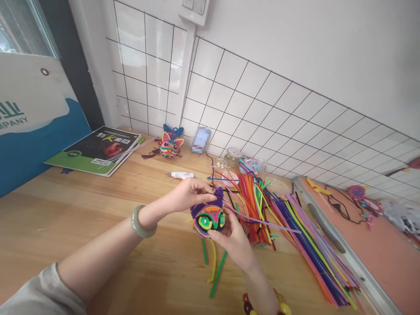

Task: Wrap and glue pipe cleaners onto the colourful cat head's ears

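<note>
The left hand (189, 194) pinches the purple ear (219, 192) of a colorful animal head (210, 217); the right hand (239, 243) clasps its side. Bundled stems (313, 251) lie right.

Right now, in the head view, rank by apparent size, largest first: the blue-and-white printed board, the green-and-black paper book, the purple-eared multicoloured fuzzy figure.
1. Blue-and-white printed board
2. Green-and-black paper book
3. Purple-eared multicoloured fuzzy figure

A craft workspace is suggested by the pipe cleaners (313, 247) laid in bundles at four o'clock on the wooden worktop (82, 210) and the colourful cat-eared ornament (169, 150) placed at nine.
</note>
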`<state>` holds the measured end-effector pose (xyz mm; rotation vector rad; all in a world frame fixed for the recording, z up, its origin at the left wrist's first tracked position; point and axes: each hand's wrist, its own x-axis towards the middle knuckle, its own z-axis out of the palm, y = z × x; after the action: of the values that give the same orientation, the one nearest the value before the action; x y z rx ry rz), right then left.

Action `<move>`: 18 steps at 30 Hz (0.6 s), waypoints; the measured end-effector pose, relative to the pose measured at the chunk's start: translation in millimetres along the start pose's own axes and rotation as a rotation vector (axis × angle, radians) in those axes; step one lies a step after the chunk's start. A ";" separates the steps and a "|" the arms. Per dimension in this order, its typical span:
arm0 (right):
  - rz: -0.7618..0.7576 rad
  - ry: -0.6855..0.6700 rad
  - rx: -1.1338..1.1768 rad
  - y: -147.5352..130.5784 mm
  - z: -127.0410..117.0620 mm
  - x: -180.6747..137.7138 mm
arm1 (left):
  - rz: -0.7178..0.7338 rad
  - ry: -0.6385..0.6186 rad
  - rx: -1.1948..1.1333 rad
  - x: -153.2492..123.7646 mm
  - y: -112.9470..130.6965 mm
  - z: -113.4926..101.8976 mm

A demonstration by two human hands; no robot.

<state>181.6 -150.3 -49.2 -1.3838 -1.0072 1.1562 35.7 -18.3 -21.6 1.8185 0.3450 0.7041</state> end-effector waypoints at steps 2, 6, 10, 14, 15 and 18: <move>0.007 -0.105 0.042 -3.8 1.1 -2.2 | -0.064 0.016 -0.079 1.2 -3.6 -2.5; 0.017 -0.149 0.042 -5.5 0.0 -2.3 | -0.001 -0.112 -0.040 -1.3 2.2 -3.6; 0.028 -0.062 -0.005 -0.5 -0.6 2.4 | 0.254 -0.189 0.359 -6.6 15.5 5.0; 0.033 -0.071 -0.029 -1.3 -0.1 1.7 | 0.269 -0.141 0.577 -5.5 10.0 5.4; 0.032 -0.085 -0.027 -3.0 -0.7 0.3 | 0.240 -0.114 0.521 -4.2 5.9 2.4; 0.043 -0.157 0.005 -6.9 -5.0 -4.4 | 0.072 -0.067 0.186 -0.8 -5.3 -8.4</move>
<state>185.8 -154.7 -41.7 -1.3326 -1.0888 1.3147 30.4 -10.5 -24.8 2.0347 0.3106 0.6770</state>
